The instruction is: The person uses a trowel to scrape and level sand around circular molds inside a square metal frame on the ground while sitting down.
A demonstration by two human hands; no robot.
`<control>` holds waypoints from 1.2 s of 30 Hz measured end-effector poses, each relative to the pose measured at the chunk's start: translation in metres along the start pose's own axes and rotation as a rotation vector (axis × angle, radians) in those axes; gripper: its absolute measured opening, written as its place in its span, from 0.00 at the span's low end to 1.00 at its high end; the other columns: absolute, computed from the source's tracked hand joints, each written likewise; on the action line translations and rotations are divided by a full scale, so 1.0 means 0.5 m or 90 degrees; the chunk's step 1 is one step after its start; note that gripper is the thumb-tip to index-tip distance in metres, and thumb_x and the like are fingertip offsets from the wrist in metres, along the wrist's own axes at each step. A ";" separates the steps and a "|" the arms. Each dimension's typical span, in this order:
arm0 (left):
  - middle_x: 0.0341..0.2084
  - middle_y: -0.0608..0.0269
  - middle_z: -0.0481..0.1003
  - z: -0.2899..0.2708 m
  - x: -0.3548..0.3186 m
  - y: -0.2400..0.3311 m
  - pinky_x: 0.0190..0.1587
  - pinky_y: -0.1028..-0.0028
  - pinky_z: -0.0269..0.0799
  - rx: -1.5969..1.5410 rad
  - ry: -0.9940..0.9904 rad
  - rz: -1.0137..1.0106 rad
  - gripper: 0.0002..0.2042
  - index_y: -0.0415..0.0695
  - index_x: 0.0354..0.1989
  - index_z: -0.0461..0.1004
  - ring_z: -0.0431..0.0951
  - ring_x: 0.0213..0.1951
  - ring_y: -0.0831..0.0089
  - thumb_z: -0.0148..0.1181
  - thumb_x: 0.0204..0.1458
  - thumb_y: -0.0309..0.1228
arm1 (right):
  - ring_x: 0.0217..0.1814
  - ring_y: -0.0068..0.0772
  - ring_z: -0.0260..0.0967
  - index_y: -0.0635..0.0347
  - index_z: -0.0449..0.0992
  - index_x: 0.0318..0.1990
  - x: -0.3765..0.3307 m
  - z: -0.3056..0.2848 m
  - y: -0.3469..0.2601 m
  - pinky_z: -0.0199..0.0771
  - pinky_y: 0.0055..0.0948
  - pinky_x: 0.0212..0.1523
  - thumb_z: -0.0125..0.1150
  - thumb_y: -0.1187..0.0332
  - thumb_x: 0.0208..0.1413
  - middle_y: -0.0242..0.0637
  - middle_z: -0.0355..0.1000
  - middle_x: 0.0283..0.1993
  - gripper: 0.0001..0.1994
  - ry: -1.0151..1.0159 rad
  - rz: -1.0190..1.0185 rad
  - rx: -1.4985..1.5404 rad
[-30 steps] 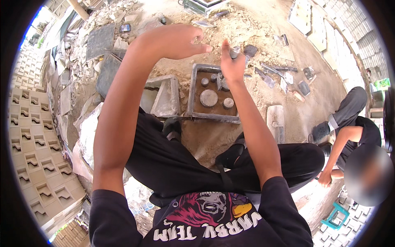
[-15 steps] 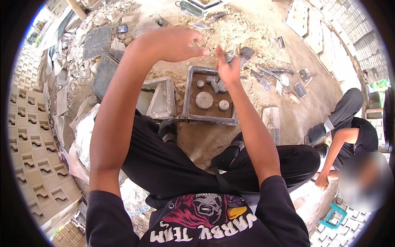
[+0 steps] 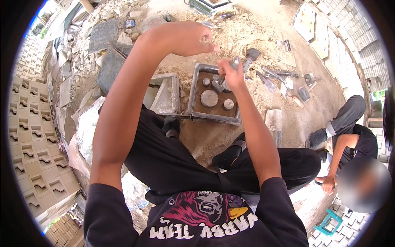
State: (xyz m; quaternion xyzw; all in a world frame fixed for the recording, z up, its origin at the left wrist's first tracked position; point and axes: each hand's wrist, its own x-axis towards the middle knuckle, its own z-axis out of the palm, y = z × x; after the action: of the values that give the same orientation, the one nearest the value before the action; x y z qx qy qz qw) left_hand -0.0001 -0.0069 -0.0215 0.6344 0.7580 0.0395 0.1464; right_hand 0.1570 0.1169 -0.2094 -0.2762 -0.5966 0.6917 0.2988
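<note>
Sandy, rubble-strewn ground of an outdoor casting yard, seen from the head camera. Seated cross-legged in black trousers, both arms raised forward. Directly ahead on the sand: a square metal mould tray filled with brown sand, round grey discs pressed into it. Just left of it, touching or nearly so, a grey concrete block mould. Right hand above the tray's far right part, grip clenched around a small grey metal tool, a further grey piece below the fist over the sand; exact shape hard to tell. Left hand higher and well apart from the tray, fingers curled loosely, thumb and fingertips pinched near together at the right end; cannot tell whether anything sits between them. Scattered trowels and hand tools on the ground right of the tray. Stacked patterned concrete blocks along the left. Another person crouched at far right, hand on the ground.
</note>
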 end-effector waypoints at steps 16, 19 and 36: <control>0.44 0.50 0.77 0.006 -0.003 -0.002 0.48 0.58 0.72 -0.008 0.011 -0.003 0.30 0.47 0.54 0.72 0.78 0.47 0.55 0.50 0.56 0.61 | 0.16 0.16 0.49 0.56 0.65 0.16 0.008 -0.008 -0.017 0.47 0.24 0.18 0.54 0.72 0.57 0.25 0.59 0.15 0.16 -0.116 0.024 -0.030; 0.44 0.50 0.77 0.007 -0.001 -0.007 0.48 0.59 0.72 0.011 0.007 -0.004 0.31 0.47 0.54 0.72 0.78 0.47 0.55 0.49 0.56 0.61 | 0.16 0.18 0.48 0.55 0.60 0.16 -0.002 -0.002 -0.040 0.46 0.25 0.18 0.48 0.74 0.58 0.26 0.57 0.14 0.17 -0.118 -0.052 0.000; 0.41 0.51 0.78 0.010 0.006 -0.012 0.45 0.59 0.71 0.026 0.004 -0.011 0.28 0.49 0.52 0.73 0.78 0.45 0.56 0.49 0.56 0.61 | 0.17 0.20 0.48 0.55 0.58 0.16 -0.023 0.010 -0.042 0.48 0.26 0.20 0.49 0.71 0.62 0.27 0.56 0.15 0.19 -0.103 -0.037 -0.054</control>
State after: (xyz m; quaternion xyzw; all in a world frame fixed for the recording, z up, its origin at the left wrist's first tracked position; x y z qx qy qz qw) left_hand -0.0048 -0.0058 -0.0283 0.6307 0.7644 0.0244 0.1315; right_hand 0.1627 0.1076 -0.1875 -0.2143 -0.6555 0.6768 0.2576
